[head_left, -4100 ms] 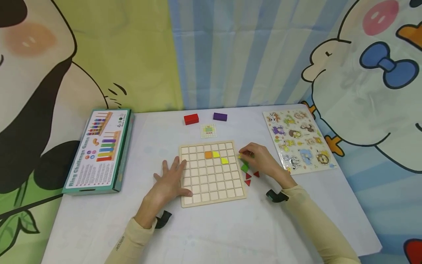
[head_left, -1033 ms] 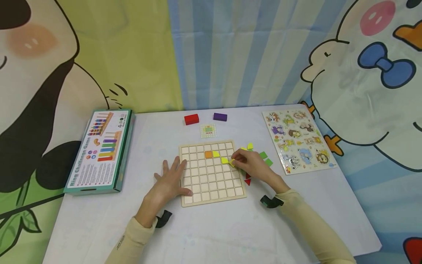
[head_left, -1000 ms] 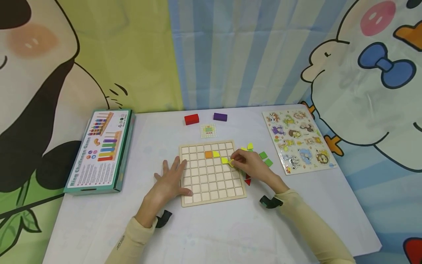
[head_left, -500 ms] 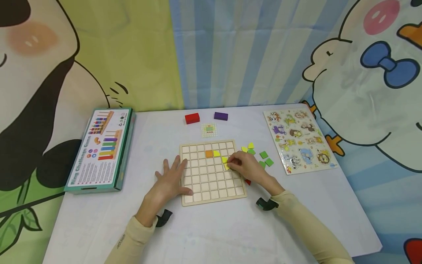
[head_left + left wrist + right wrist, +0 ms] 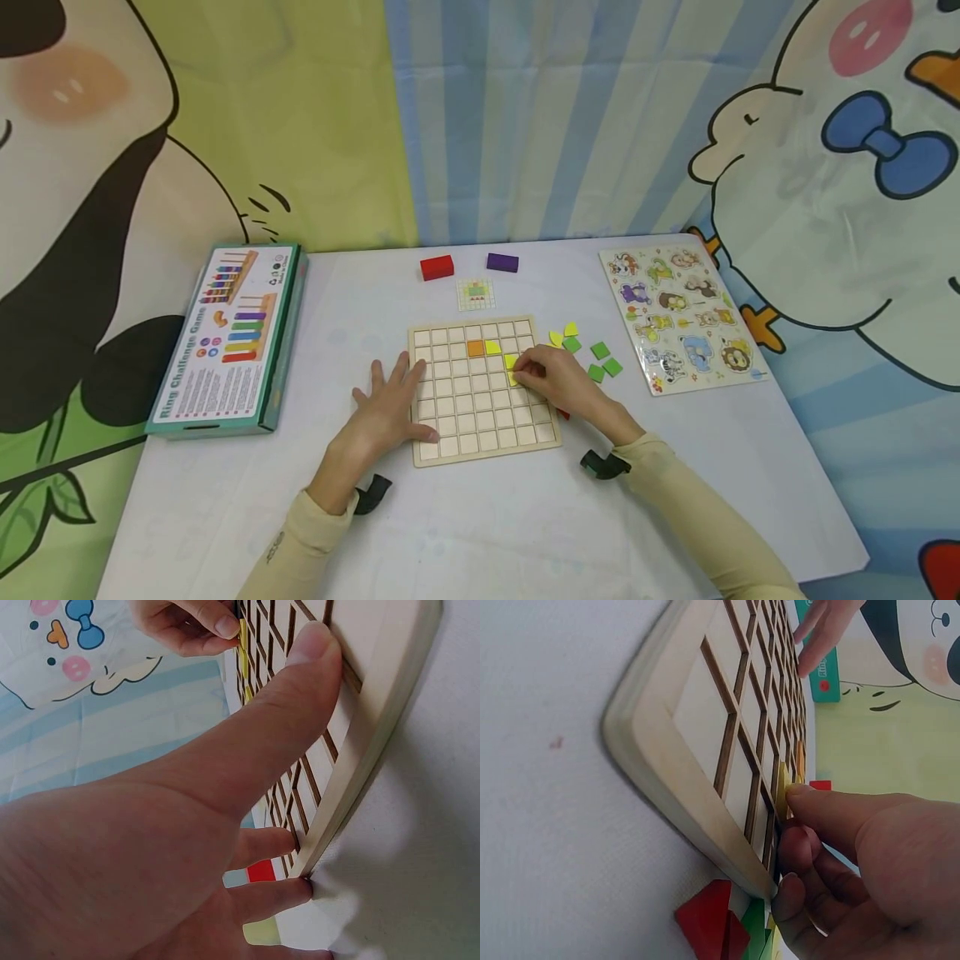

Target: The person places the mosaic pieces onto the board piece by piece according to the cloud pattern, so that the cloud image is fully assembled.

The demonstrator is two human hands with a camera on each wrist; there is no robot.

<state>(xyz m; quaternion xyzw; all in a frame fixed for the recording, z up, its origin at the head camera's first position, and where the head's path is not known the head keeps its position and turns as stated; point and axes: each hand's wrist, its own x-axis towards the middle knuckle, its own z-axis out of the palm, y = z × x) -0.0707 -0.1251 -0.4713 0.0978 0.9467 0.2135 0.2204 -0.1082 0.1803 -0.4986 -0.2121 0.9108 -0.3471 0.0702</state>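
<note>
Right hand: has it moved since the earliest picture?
Yes. The right hand went from the loose tiles beside the grid board leftward onto the board's right columns, fingertips at a yellow tile.

**Around the animal puzzle**

The animal puzzle point(image 5: 681, 318) lies flat on the white counter point(image 5: 465, 533), near its far right corner. Well to its left, along the far edge, sit a purple block point(image 5: 502, 262) and a red block point(image 5: 437, 267), with a small pattern card point(image 5: 476, 294) just in front of them. Farthest left of the puzzle lies a teal game box point(image 5: 228, 337). A cartoon backdrop point(image 5: 525, 117) hangs behind.
</note>
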